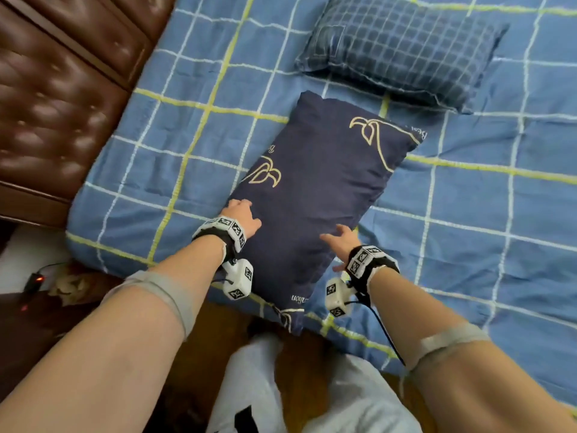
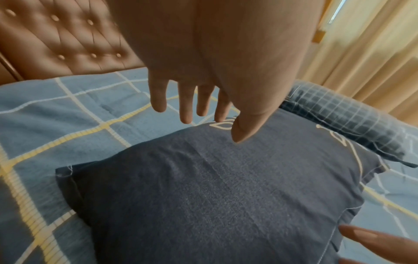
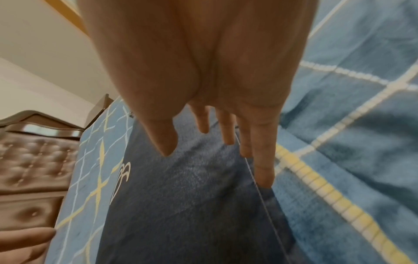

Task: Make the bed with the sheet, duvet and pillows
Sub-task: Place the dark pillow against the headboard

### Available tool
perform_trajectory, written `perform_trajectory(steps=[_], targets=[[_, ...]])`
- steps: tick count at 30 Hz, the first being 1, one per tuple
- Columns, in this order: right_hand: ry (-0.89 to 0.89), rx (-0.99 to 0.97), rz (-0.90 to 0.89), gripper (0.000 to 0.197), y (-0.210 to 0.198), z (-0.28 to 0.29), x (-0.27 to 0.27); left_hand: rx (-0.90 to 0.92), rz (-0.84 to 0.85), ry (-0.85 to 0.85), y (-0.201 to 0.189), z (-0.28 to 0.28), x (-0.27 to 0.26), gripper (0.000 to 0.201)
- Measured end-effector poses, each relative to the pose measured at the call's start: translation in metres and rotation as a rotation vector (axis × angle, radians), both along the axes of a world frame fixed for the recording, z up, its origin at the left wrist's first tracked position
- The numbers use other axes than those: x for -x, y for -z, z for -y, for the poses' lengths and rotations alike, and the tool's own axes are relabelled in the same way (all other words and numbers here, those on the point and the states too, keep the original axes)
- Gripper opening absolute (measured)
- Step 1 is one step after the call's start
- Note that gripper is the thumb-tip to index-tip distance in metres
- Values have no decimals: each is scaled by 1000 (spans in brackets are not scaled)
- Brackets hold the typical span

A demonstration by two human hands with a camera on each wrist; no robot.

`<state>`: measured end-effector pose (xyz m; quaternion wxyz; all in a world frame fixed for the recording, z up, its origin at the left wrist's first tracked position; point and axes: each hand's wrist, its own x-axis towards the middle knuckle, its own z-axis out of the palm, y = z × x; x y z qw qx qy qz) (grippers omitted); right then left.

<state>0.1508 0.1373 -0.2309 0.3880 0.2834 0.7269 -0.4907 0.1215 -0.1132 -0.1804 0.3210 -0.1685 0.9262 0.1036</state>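
Observation:
A dark navy pillow (image 1: 315, 195) with gold line motifs lies slantwise on the blue checked duvet (image 1: 175, 126), its near end at the bed's edge. My left hand (image 1: 242, 214) is over the pillow's left side with straight, spread fingers (image 2: 187, 107); it holds nothing. My right hand (image 1: 342, 239) is at the pillow's right edge, fingers (image 3: 262, 160) straight and reaching down beside the seam. A second pillow (image 1: 402, 48), navy with a fine white grid, lies farther up the bed. Both pillows (image 2: 226, 187) (image 2: 353, 123) show in the left wrist view.
A brown tufted leather headboard (image 1: 53, 107) stands along the left. Beige curtains (image 2: 366, 53) hang beyond the bed. Wooden floor and my light trousers (image 1: 312, 395) are below, with a small black device and cable (image 1: 34, 281) on the floor at left.

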Motion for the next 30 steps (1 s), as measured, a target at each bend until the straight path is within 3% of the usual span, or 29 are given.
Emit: perform_trajectory(steps=[4,8,11,13,16,17,20,26,30], targets=[[177,60,67,94,39,24,2,48,4,6,38,12,21,66],[409,15,152,129,74,61,9,6,-106,-105,87,44,39,82],[457,-106,167,133,88,89,19,-91,-26,-229,129,74,58,93],[462,-225,152,112,96,107,23,-205,69,-257,150,95,72,95],[320,-358,142,52,90,138,32,-278,109,-64,153,123,85,52],[272,-400,159,43,83,150,34,-282,87,7,145,132,88,41],[135,-494,145,40,46,201,54,-303,15,113,103,176,104,31],[193,-318,-8,41,-32,349,105,-208,-182,59,-22,324,138,31],[266,-151,-161,42,-80,434,140,-51,-250,78,-100,416,130,37]])
